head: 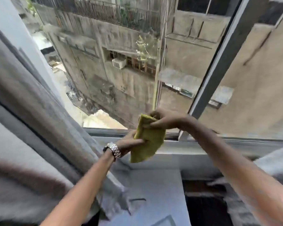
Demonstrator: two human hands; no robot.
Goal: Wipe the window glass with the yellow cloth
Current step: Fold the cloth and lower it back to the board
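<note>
Nearest, a grey curtain (pixel 31 128) hangs along the left and a pale sill (pixel 153 185) runs beneath both forearms. Above the sill, 2 hands meet on the yellow cloth (pixel 148 141): the left hand (pixel 131 141), with a metal watch (pixel 113 149) on its wrist, pinches the cloth's left edge, and the right hand (pixel 163 119) grips its top. Behind them the window frame (pixel 219 62) slants upward, with window glass (pixel 252 79) to its right and weathered concrete buildings (pixel 113 70) beyond.

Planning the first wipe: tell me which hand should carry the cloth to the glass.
Probably the right hand: it pinches the yellow cloth at its top, nearer the window glass. The left hand holds lower.
</note>
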